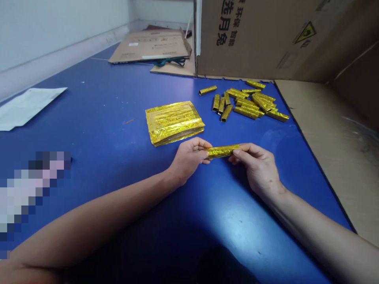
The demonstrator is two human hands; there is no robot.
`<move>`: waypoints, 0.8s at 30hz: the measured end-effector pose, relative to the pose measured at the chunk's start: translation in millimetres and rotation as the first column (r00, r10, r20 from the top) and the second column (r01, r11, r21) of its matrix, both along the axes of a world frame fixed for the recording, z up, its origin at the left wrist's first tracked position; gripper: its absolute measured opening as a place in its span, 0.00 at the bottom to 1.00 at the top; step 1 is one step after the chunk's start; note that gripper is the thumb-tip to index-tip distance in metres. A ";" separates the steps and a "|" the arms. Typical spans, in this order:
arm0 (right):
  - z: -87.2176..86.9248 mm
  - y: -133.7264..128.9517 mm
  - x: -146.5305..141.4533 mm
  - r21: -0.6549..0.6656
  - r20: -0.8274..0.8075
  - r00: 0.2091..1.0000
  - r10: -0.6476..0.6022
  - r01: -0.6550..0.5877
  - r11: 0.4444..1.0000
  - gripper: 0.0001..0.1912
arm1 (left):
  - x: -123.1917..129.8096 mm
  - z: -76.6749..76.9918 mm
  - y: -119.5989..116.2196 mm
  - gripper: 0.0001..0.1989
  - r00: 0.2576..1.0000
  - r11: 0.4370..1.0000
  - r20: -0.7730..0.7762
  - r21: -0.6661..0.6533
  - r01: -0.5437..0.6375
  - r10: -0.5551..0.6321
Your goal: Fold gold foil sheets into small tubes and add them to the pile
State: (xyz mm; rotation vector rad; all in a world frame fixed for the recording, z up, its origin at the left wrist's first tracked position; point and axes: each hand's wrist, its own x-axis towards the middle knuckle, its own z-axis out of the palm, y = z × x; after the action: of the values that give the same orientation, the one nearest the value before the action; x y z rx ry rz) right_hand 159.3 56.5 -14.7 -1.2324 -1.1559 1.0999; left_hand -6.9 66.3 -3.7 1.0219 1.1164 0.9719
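A strip of shiny gold foil paper (222, 152), folded long and narrow, is stretched level between my two hands over the blue surface. My left hand (192, 156) pinches its left end between thumb and fingers. At the other end, the thumb and fingers of my right hand (260, 163) are closed on it. Just beyond my left hand lies a flat stack of gold foil sheets (174, 120), its layered edge facing me. Farther off to the right is a loose pile of folded gold foil tubes (248, 104), some with hollow ends showing.
A large cardboard box (251, 43) stands behind the pile, and a cardboard sheet (331, 146) runs along the right edge. Flattened cardboard (154, 43) with a dark green cord (170, 62) lies at the back. On the left are a white packet (26, 106) and a pixelated object (32, 185).
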 end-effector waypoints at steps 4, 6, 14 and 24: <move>0.4 1.1 1.3 -0.027 -0.062 0.998 0.018 -0.020 0.999 0.02 | -2.3 0.1 0.9 0.05 1.000 1.000 -0.025 0.015 -0.001 0.002; 1.7 1.3 1.9 -0.037 -0.087 0.996 0.029 -0.032 0.999 0.02 | -4.0 -0.3 1.8 0.06 0.998 0.999 -0.060 0.047 0.004 -0.001; 4.6 1.8 3.0 -0.051 -0.133 0.990 0.049 -0.056 0.997 0.03 | -9.9 0.2 6.9 0.07 0.988 0.997 -0.151 0.067 0.025 -0.015; 1.8 1.3 2.8 -0.048 -0.141 0.989 0.045 -0.053 0.997 0.02 | -10.6 7.6 6.3 0.08 0.969 0.993 -0.225 0.040 0.114 -0.103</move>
State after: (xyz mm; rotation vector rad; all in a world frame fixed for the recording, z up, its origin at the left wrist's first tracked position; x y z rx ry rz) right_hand 162.1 57.9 -13.0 -1.1517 -1.0616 1.2398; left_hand -17.6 72.7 3.9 1.2455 1.2097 0.8168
